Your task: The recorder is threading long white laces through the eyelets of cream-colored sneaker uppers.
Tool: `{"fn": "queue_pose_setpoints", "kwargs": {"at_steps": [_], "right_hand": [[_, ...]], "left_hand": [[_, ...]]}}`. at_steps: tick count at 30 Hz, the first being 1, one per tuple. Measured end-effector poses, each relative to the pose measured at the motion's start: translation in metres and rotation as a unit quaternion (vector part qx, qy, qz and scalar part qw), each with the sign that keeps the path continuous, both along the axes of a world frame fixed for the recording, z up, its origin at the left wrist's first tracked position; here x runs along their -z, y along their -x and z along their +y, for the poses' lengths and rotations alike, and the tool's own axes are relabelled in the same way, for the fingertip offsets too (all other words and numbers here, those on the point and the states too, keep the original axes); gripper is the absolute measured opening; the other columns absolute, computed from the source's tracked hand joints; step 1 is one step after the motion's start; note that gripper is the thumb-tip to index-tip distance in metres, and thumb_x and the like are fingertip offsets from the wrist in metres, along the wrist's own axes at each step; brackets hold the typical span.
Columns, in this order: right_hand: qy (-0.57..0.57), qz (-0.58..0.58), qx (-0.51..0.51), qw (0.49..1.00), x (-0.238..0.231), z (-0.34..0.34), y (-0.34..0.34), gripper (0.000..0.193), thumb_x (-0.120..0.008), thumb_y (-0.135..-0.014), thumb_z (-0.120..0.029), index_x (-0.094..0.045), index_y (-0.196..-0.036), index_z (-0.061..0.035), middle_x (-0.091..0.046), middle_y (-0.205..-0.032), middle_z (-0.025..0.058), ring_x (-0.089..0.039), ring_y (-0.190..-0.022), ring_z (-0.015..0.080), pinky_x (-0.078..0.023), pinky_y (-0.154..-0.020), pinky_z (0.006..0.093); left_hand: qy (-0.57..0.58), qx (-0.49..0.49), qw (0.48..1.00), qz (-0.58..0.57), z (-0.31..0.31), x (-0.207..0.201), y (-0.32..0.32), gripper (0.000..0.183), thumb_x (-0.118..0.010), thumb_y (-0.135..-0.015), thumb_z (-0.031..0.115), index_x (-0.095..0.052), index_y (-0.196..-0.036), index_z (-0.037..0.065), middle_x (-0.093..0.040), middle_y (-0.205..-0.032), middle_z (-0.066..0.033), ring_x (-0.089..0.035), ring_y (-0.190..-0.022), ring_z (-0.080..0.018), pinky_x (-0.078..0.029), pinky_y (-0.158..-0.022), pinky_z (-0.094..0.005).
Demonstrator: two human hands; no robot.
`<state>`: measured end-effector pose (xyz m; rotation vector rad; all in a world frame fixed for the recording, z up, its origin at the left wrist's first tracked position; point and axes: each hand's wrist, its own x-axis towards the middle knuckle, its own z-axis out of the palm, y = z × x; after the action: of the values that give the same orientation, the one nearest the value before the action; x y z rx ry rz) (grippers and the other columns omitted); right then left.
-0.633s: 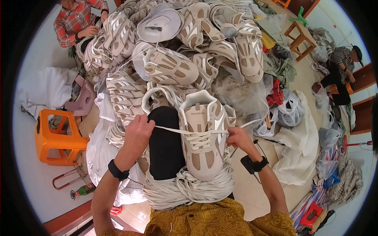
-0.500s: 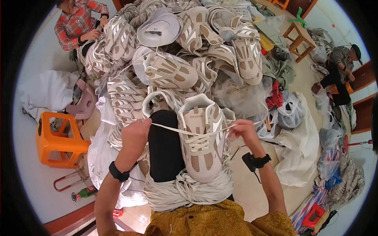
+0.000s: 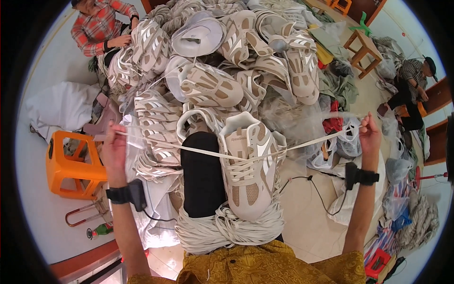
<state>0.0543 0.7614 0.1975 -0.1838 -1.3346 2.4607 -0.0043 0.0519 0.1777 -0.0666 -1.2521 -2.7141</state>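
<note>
A beige and white sneaker upper (image 3: 249,196) lies toe toward me, its lower eyelets threaded with a cream shoelace (image 3: 307,143). The lace's two ends stretch out wide to either side. My left hand (image 3: 115,146) pinches one end, out toward the orange stool. On the far right, my right hand (image 3: 371,133) is raised with its fingers closed on the other end. Left of the upper is a black, rounded, elongated pad (image 3: 203,177). A thick bundle of cream laces (image 3: 229,232) rests in front of my body, under the upper's toe.
A large heap of similar sneaker uppers (image 3: 213,85) rises ahead. An orange plastic stool (image 3: 75,175) and a green bottle (image 3: 100,230) are on the left. Plastic bags (image 3: 349,137) and a wooden stool (image 3: 362,52) are on the right. Two other people sit farther off, one each side.
Both hands have moved apart from beside the upper, left hand outward left, right hand outward right and up. The lace ends are now drawn out long on both sides.
</note>
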Motion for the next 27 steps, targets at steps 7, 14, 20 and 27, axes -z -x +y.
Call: {"fn": "queue_pose_setpoints", "kwargs": {"at_steps": [7, 14, 20, 27], "right_hand": [[-0.029, -0.065, 0.097, 0.993, 0.037, 0.139, 0.007, 0.022, -0.055, -0.083, -0.006, -0.050, -0.103, 0.0029, -0.054, -0.086, 0.0068, -0.049, -0.071, 0.0136, -0.040, -0.053, 0.0193], [-0.152, -0.111, 0.214, 0.958, 0.000, 0.275, -0.032, 0.024, -0.059, -0.081, -0.009, -0.055, -0.103, 0.0001, -0.061, -0.093, 0.0085, -0.058, -0.081, 0.0144, -0.045, -0.067, 0.0214], [-0.194, -0.106, 0.295, 0.930, -0.064, 0.301, -0.089, 0.023, -0.057, -0.083, -0.013, -0.058, -0.102, -0.0007, -0.063, -0.092, 0.0068, -0.060, -0.084, 0.0145, -0.045, -0.078, 0.0250], [-0.284, -0.074, 0.198, 0.935, -0.032, 0.187, -0.007, 0.040, -0.054, -0.081, -0.008, -0.046, -0.119, 0.0043, -0.060, -0.096, 0.0111, -0.059, -0.085, 0.0162, -0.045, -0.078, 0.0250]], "left_hand": [[0.001, -0.129, 0.992, -0.012, -0.217, 0.038, -0.021, 0.024, -0.052, -0.086, 0.005, -0.045, -0.105, -0.007, -0.054, -0.090, -0.0098, -0.053, -0.086, -0.0201, -0.042, -0.090, -0.0288], [0.388, -0.329, 0.850, -0.134, -0.288, 0.043, -0.054, 0.028, -0.043, -0.091, 0.011, -0.047, -0.111, -0.008, -0.056, -0.105, -0.0161, -0.054, -0.097, -0.0204, -0.043, -0.091, -0.0275], [0.361, -0.360, 0.847, -0.151, -0.376, -0.031, -0.090, 0.033, -0.037, -0.093, 0.016, -0.050, -0.109, -0.009, -0.055, -0.110, -0.0139, -0.052, -0.104, -0.0167, -0.041, -0.091, -0.0258], [0.394, -0.293, 0.861, -0.133, -0.314, -0.030, -0.063, 0.026, -0.048, -0.087, 0.014, -0.052, -0.104, -0.004, -0.057, -0.101, -0.0097, -0.052, -0.098, -0.0188, -0.042, -0.089, -0.0300]]}}
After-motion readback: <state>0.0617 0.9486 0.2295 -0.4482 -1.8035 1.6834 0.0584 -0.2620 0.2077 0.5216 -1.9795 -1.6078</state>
